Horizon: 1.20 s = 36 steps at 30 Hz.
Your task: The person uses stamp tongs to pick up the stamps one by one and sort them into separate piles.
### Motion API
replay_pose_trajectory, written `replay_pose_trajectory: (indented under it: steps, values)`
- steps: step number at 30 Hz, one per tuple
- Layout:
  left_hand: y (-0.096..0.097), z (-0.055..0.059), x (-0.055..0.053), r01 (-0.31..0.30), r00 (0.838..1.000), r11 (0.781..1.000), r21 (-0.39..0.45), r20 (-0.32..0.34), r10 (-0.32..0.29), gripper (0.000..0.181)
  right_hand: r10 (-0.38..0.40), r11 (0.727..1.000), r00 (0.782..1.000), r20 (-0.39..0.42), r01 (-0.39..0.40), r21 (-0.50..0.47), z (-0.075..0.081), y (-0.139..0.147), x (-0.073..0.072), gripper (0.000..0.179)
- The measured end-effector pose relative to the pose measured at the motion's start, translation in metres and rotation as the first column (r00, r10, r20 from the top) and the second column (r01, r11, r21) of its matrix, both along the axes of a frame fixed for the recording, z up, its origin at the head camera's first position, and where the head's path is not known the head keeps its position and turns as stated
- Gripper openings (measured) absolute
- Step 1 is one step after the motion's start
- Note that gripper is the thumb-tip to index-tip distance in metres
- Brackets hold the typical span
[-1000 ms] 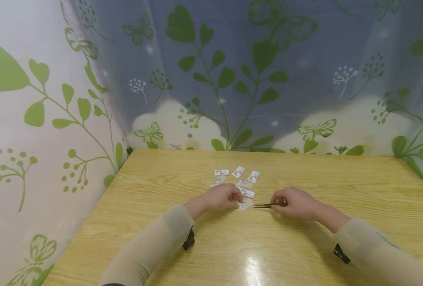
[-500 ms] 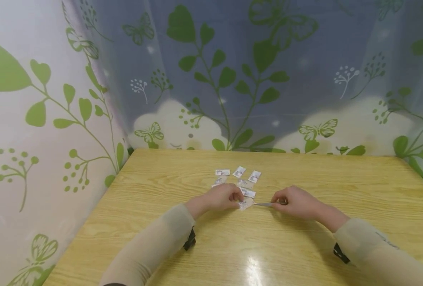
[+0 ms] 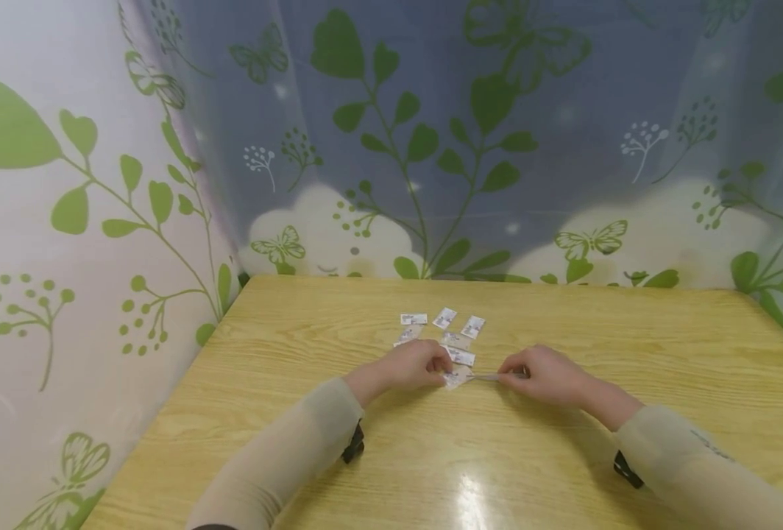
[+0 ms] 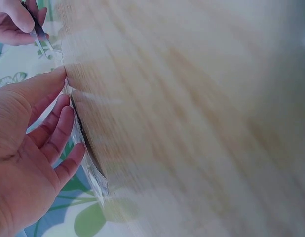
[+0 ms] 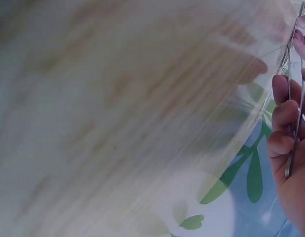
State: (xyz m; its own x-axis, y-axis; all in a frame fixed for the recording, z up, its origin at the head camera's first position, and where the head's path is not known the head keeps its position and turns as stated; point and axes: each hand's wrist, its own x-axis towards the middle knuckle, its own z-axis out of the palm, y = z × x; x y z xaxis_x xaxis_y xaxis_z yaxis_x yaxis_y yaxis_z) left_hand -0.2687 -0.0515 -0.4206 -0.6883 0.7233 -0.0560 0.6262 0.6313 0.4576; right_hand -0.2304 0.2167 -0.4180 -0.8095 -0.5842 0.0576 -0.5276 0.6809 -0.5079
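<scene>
My left hand [image 3: 416,364] pinches the left edge of a small clear plastic bag [image 3: 458,377] with faint print, held low over the table. In the left wrist view the thumb and forefinger meet at its edge while the other fingers lie loosely bent. My right hand [image 3: 547,375] holds metal tweezers [image 5: 290,113], pointing left. Their tips reach the right edge of the bag; whether they grip it is too small to tell. Just beyond it lie a printed white packet [image 3: 461,356] and a clear bag [image 3: 456,339].
Farther back on the wooden table [image 3: 299,309] lie several small printed packets, among them a flat one [image 3: 413,319], a tilted one [image 3: 444,318] and another [image 3: 474,327]. A clear bag [image 3: 410,335] sits behind my left hand. A patterned curtain [image 3: 391,147] rises behind the table.
The two arms of the tweezers, seen apart a second ago, now look pressed together at the bag's right edge. My left hand keeps its hold with hardly any movement.
</scene>
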Motion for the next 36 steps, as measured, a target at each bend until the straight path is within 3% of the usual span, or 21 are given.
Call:
replay_pose_trajectory:
  steps: [16,21,32,36]
  values:
    - [0.004,0.005,0.004,-0.014,1.0,1.0,-0.01,0.005,0.014,0.012,0.032,0.996,0.992,-0.118,-0.022,0.09,0.003,-0.001,0.001,0.012]
    - [0.002,0.003,0.004,0.006,1.0,1.0,-0.004,-0.009,-0.006,0.012,0.042,0.996,0.991,-0.128,-0.031,0.087,0.003,-0.001,0.002,0.011]
    - [-0.004,0.007,0.002,0.056,0.994,0.996,-0.075,-0.085,-0.062,0.016,0.056,0.995,0.993,-0.104,-0.047,0.089,0.015,0.016,0.012,0.011]
    - [-0.004,0.007,0.002,0.068,0.993,0.994,-0.086,-0.094,-0.076,0.016,0.088,0.993,0.993,-0.076,-0.082,0.083,0.02,0.028,0.018,0.024]
